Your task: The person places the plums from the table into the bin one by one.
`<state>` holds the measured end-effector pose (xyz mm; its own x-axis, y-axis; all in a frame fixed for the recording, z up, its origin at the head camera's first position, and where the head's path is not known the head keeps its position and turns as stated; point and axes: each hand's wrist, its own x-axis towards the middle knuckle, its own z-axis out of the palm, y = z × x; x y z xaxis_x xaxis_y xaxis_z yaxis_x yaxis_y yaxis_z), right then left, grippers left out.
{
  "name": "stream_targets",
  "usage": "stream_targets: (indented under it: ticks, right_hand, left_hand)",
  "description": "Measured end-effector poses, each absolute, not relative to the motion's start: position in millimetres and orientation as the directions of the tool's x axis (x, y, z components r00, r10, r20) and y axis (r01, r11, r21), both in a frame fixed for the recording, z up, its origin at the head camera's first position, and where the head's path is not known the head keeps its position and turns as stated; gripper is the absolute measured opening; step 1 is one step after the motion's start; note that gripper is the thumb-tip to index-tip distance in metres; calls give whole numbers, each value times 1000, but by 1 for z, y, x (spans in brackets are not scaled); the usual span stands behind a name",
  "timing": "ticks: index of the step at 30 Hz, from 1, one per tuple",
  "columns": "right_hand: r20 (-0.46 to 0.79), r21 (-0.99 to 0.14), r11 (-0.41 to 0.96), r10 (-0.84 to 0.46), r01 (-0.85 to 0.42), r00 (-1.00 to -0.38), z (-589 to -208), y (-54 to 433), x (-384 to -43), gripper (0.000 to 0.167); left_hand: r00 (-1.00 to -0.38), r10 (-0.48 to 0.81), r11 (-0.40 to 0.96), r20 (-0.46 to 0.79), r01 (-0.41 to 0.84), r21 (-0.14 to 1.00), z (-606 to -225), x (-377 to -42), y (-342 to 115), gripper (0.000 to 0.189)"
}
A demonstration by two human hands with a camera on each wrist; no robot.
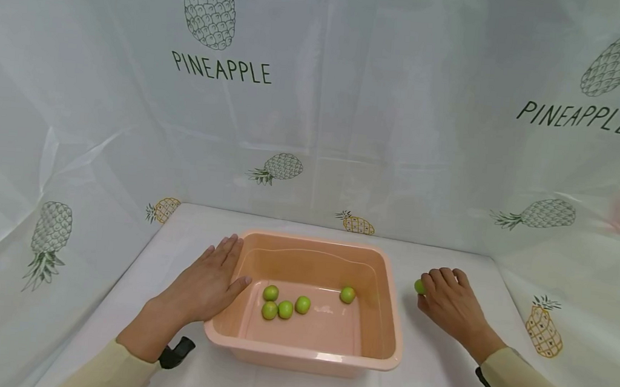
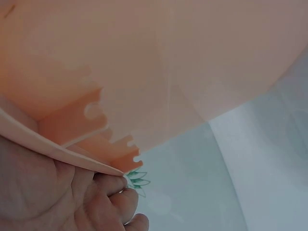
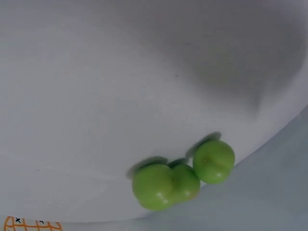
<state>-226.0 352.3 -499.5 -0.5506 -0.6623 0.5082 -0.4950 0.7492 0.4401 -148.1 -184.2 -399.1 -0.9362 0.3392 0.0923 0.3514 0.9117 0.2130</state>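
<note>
At right, a green fruit [image 1: 419, 286] is seemingly being picked up by the right hand [image 1: 451, 303], its grip hidden; a sure pinch seems needed. The central tub [image 1: 297, 353] is touched by the left hand [image 1: 204, 282], fingers straight.

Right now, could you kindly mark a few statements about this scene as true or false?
1. The left hand touches the basin. True.
2. Five green fruits lie inside the basin. True.
3. The basin is upside down. False: it stands upright, open at the top.
4. The right hand is inside the basin. False: it is outside, beyond the basin's right side.
5. The right wrist view shows three green fruits outside the basin. True.
</note>
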Motion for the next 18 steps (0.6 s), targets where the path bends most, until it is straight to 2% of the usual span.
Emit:
stream_targets:
  ticks: [10,18]
  right_hand:
    - [498,437,765,-643,-473,-582,-480,327,-235,46]
    - [593,413,771,-631,-484,-500,-457,311,-241,41]
  left_hand:
    - [-938,333,916,96,346,201,-401,-150,-184,78]
    - [-936,341,919,88,351,176,-400,-150,-184,78]
